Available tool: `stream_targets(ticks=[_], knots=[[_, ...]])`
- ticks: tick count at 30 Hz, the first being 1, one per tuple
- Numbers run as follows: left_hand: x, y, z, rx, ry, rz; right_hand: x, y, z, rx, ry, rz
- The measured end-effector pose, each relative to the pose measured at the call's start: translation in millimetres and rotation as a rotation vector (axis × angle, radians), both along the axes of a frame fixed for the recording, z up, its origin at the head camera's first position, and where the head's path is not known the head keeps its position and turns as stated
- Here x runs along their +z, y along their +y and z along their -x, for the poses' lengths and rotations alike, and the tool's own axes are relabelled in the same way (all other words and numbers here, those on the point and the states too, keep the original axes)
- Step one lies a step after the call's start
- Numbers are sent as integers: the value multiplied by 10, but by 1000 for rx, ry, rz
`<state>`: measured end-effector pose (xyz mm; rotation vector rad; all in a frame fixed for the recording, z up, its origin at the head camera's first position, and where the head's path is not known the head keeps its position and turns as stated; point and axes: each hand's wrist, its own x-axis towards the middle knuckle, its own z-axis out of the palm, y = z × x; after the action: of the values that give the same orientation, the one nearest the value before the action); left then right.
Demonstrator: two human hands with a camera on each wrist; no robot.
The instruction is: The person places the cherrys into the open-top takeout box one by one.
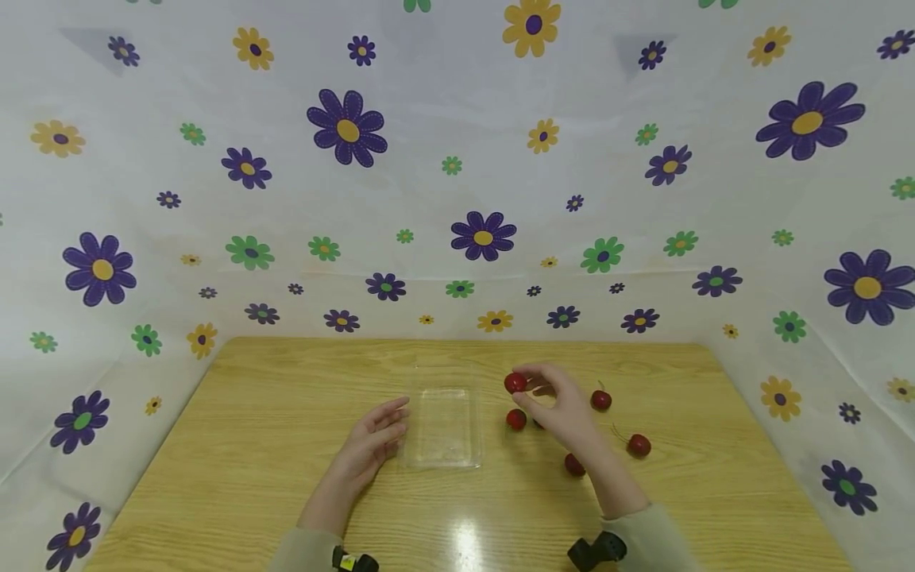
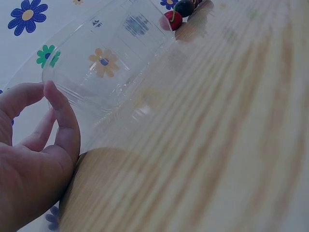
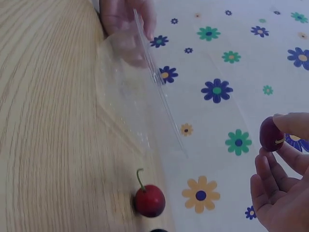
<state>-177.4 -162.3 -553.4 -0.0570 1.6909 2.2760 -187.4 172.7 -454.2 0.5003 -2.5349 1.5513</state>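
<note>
A clear plastic container sits on the table in the middle of the head view. My left hand is at its left side; in the left wrist view the thumb and a finger pinch its rim. To the right of the container, my right hand holds a dark red cherry above the table between thumb and fingertips. The right wrist view shows this cherry with a short piece of stem. Just below it, another cherry lies on the wood, beside one mostly hidden by the right hand.
More cherries lie around the right forearm: one with a stem, one farther right and one partly behind the wrist. A flower-patterned cloth stands behind the wooden table and along its sides.
</note>
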Motion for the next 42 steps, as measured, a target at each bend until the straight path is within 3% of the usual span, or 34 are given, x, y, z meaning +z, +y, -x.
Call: stream_targets(ticks=[18,31,42], knots=[[36,6,-3,9,-17,7,-100,-574,-26,147,-41,1],[8,20,3,15,-20,21,-368,-783,-120,242,-84,-55],[7,23,14,12,-29,35,-456,-837,-130,208,-27,-168]])
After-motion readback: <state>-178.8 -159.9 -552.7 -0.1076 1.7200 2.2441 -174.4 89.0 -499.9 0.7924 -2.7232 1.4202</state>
